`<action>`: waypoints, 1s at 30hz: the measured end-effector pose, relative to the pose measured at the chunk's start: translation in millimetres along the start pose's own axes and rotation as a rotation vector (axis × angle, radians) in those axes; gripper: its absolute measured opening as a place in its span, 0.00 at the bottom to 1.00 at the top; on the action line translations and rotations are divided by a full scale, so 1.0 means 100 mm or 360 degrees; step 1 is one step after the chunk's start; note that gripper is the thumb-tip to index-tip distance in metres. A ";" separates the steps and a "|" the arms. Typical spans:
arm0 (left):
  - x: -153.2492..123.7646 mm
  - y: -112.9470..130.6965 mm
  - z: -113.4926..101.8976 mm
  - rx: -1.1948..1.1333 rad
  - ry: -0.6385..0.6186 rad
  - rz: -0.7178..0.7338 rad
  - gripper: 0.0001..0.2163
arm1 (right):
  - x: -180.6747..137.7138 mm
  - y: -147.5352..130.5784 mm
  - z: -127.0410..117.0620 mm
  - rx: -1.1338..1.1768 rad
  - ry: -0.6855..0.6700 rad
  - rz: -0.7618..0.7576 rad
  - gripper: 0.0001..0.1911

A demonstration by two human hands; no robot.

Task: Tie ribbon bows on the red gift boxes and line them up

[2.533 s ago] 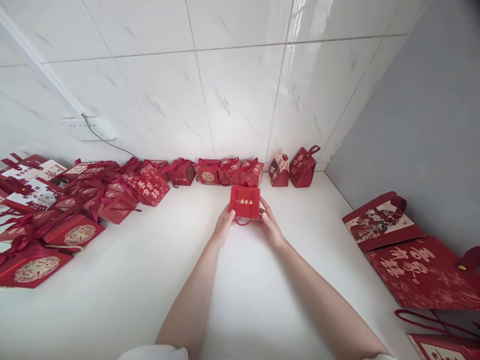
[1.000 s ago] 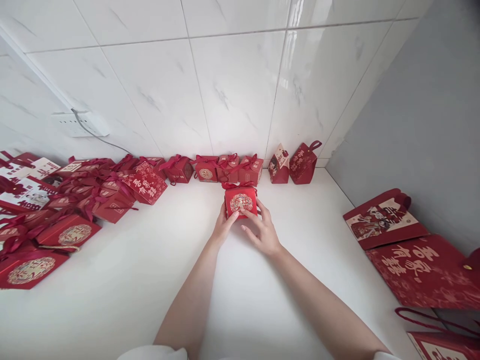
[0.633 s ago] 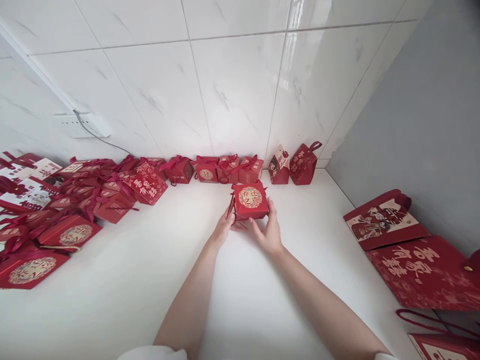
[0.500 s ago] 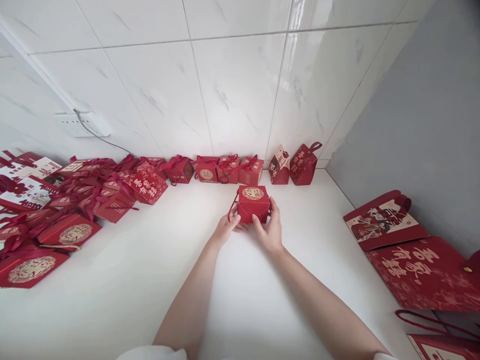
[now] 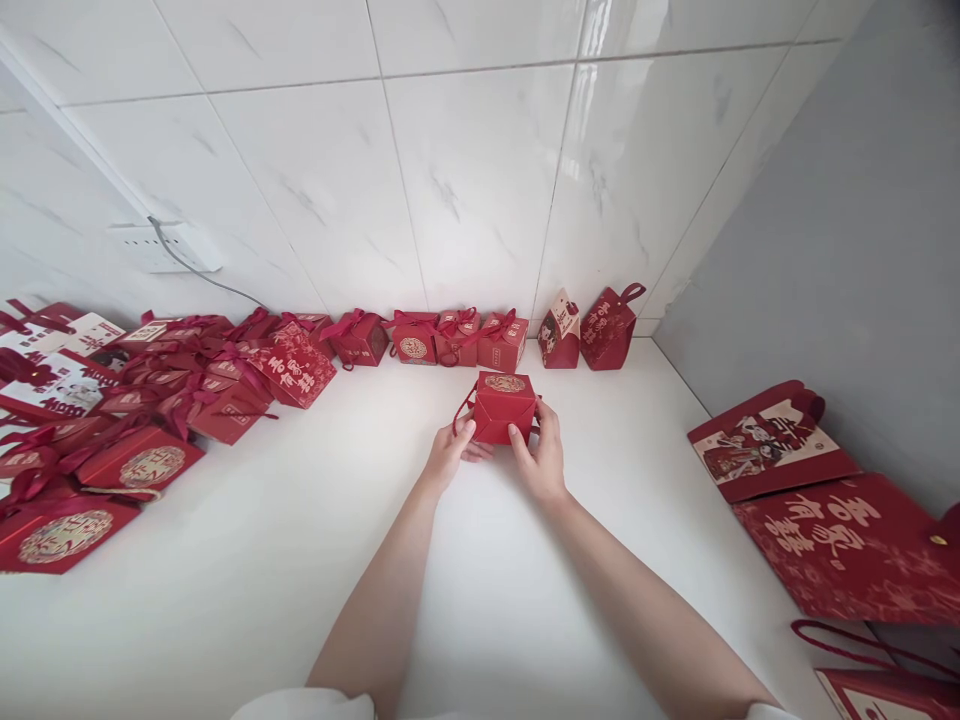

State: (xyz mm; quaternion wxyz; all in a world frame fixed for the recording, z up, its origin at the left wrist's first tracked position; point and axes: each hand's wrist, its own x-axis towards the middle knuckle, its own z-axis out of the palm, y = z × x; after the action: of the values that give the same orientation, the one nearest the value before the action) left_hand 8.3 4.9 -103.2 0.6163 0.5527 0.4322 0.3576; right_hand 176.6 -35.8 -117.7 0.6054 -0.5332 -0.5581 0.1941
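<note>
Between both my hands is a small red gift box (image 5: 504,412) with a round gold emblem on its upper face and a red cord at its left side. My left hand (image 5: 448,452) grips its lower left, thumb on the near side and fingers partly beneath. My right hand (image 5: 541,455) holds the right side, with the thumb against the near face and the fingers around the edge. Behind it, a short row of red boxes with ribbon bows (image 5: 457,338) stands against the wall.
Many red ribboned boxes (image 5: 217,400) crowd the left of the white table (image 5: 300,600). Two wedge-shaped boxes (image 5: 609,330) stand at the back right. Larger red gift bags (image 5: 855,545) lie along the grey panel (image 5: 825,260). A socket (image 5: 165,250) with a cable is on the tiled wall.
The held box has tilted, so its emblem face looks flatter and more of its plain near face shows. My hands have barely shifted.
</note>
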 end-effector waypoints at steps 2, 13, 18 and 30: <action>0.00 0.00 0.01 0.0002 0.0002 0.0012 0.34 | -0.01 0.02 -0.01 0.0034 -0.0013 0.0005 0.26; 0.05 -0.06 -0.05 -0.0322 0.0197 0.0377 0.25 | -0.03 -0.04 -0.05 0.0155 0.0028 0.0117 0.10; 0.07 -0.10 -0.06 -0.0254 0.0307 0.0465 0.19 | -0.02 -0.07 -0.03 0.0137 -0.0080 0.0006 0.08; 0.05 -0.06 0.00 0.0203 0.0326 0.0454 0.28 | -0.01 0.06 -0.03 0.0058 0.0071 0.0032 0.24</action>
State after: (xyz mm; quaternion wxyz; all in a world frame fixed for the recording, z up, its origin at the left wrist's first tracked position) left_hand 9.8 8.5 -110.1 0.4759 0.6069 0.4317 0.4677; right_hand 181.1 -35.5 -122.4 0.6254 -0.5319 -0.5354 0.1983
